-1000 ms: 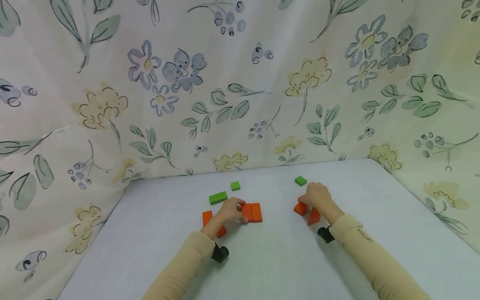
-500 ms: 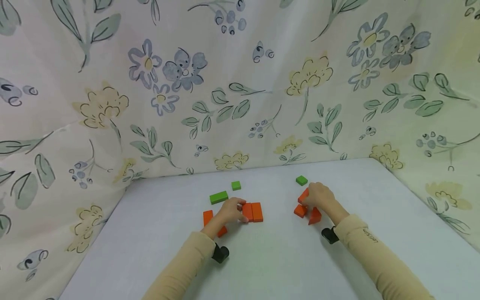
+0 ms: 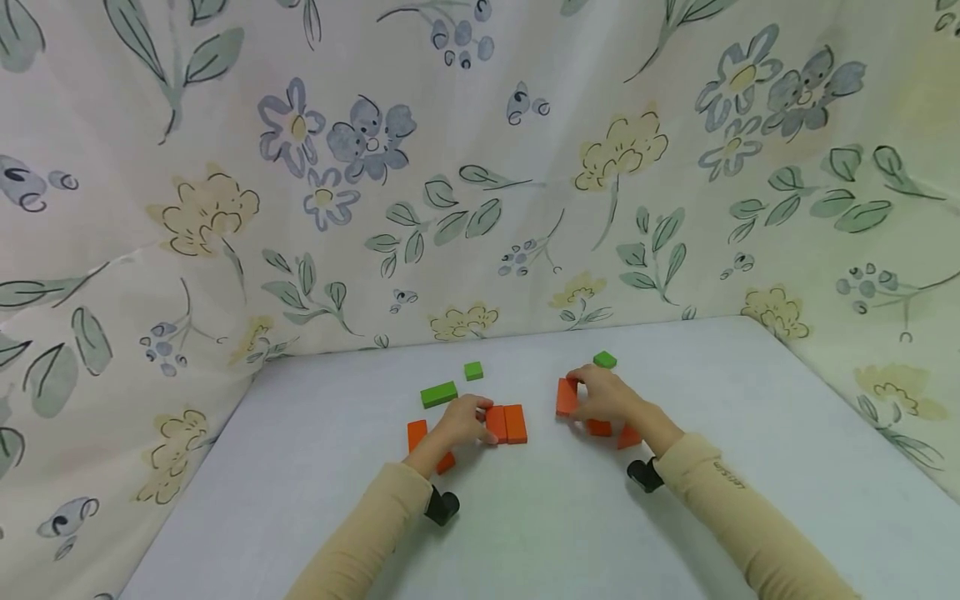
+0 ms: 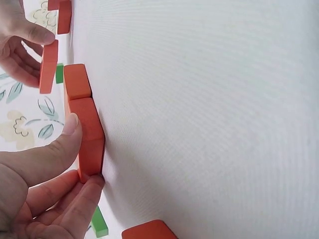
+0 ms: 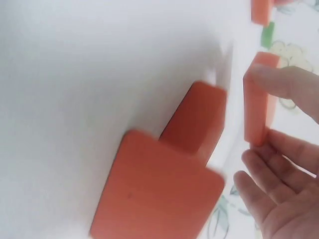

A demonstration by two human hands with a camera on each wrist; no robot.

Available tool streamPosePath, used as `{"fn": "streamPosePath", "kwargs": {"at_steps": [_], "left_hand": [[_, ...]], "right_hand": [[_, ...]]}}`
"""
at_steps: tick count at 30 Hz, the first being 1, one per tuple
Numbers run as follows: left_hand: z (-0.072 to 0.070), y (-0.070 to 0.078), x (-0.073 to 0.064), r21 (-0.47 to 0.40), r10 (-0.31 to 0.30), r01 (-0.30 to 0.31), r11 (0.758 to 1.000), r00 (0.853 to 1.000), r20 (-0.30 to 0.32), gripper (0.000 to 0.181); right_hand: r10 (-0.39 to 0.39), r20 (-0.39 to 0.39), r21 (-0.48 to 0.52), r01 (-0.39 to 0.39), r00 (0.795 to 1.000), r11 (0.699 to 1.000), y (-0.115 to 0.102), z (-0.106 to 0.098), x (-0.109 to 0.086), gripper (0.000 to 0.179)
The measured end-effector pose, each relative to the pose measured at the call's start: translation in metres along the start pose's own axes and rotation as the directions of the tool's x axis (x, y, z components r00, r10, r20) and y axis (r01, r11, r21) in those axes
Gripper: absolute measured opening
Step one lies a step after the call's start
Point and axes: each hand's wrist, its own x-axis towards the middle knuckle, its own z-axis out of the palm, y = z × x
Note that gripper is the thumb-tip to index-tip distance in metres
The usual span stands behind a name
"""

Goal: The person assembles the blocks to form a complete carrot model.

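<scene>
Two orange rectangular blocks lie side by side on the white table in the head view. My left hand [image 3: 462, 422] pinches the left orange block [image 3: 496, 424] between thumb and fingers; the right orange block [image 3: 516, 423] sits against it. To their right, my right hand [image 3: 609, 397] grips another orange block [image 3: 567, 397] by its ends, thumb at one end and fingers at the other. The left wrist view shows this gripped block [image 4: 48, 67] standing off the table surface. Below the right hand lie a small orange block [image 3: 599, 428] and a red-orange triangular block [image 3: 629, 437], partly covered.
A long green block [image 3: 438, 394] and a small green block [image 3: 473, 371] lie behind the left hand. Another green block [image 3: 604, 359] lies behind the right. Orange blocks [image 3: 417, 434] lie beside the left wrist. A floral curtain [image 3: 480, 208] hangs behind the white table [image 3: 540, 517].
My right hand has lifted an orange block from the right-hand group and carried it left, toward the pair. My left hand has stayed at its block.
</scene>
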Motion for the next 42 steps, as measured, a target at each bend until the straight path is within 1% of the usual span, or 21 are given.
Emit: {"fn": "streamPosePath", "kwargs": {"at_steps": [3,7,12,21,24,29,36,42], "left_hand": [[0.000,0.000,0.000,-0.002,-0.001,0.001,1.000,1.000,-0.001,0.058],[-0.001,0.001,0.000,-0.007,-0.007,0.007,1.000,1.000,-0.003,0.058],[-0.002,0.003,0.000,0.000,-0.009,0.009,1.000,1.000,0.007,0.058],[0.000,0.005,-0.001,0.005,-0.025,0.025,1.000,1.000,0.004,0.059],[0.001,0.005,-0.002,0.005,-0.021,0.021,1.000,1.000,0.004,0.059],[0.001,0.006,-0.003,0.001,-0.031,0.031,1.000,1.000,0.002,0.058],[0.000,0.007,-0.004,-0.006,-0.033,0.033,0.999,0.999,0.011,0.058],[-0.001,0.007,-0.004,0.006,-0.026,0.026,1.000,1.000,0.008,0.057]], "right_hand": [[-0.058,0.029,0.000,0.058,0.998,0.998,-0.008,0.004,0.002,0.059],[-0.113,0.061,0.013,0.113,0.992,0.994,-0.016,0.008,0.004,0.056],[-0.112,0.107,0.040,0.108,0.988,0.993,-0.023,0.013,0.005,0.056],[-0.078,0.162,0.113,0.060,0.984,0.992,-0.030,0.023,0.007,0.056],[-0.087,0.169,0.095,0.071,0.982,0.993,-0.030,0.026,0.007,0.057],[-0.113,0.175,0.058,0.105,0.978,0.993,-0.031,0.029,0.008,0.055],[-0.108,0.188,0.044,0.101,0.976,0.994,-0.033,0.028,0.009,0.054],[-0.135,0.196,0.035,0.131,0.971,0.991,-0.034,0.027,0.010,0.053]]}}
